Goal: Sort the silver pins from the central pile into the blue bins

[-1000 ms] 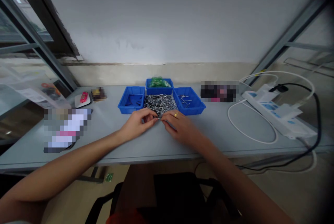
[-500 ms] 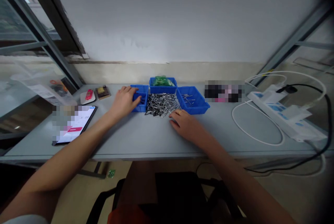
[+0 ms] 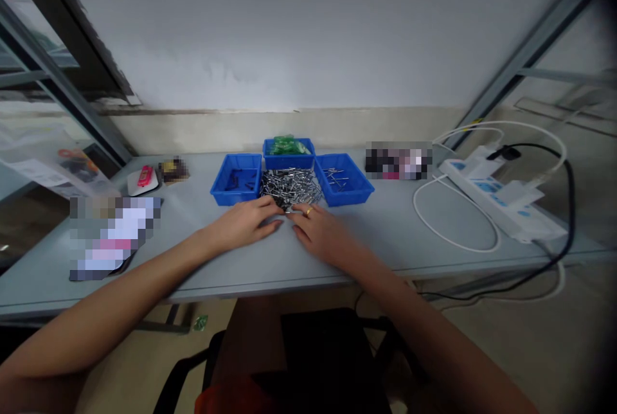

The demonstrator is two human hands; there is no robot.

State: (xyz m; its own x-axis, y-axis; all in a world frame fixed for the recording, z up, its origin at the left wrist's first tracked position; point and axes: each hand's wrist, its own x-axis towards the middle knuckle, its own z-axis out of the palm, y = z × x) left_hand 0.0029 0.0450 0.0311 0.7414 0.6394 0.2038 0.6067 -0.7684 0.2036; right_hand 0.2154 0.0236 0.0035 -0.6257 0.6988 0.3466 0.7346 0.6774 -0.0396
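Note:
A pile of shiny metal pieces point(image 3: 294, 185) lies on the grey table between three blue bins. The left bin point(image 3: 223, 195) has some dark pieces, the right bin point(image 3: 354, 197) a few silver ones, and the back bin point(image 3: 289, 161) green packets. My left hand point(image 3: 250, 221) rests at the pile's front edge, fingers apart from the thumb. Beside it, my right hand point(image 3: 315, 229) touches the same edge, its fingertips close to those of the left. Whether small pieces are between the fingertips of either hand is too small to tell.
A phone point(image 3: 113, 237) and a pink item on a white pad point(image 3: 144, 177) are on the left, near a clear plastic container point(image 3: 53, 160). To the right, a white power strip point(image 3: 501, 202) has looping cables. A chair is below the table edge point(image 3: 289, 282).
My left hand has left the left bin and come to the pile's front edge. My right hand has moved slightly left along the pile. The camera view has shifted.

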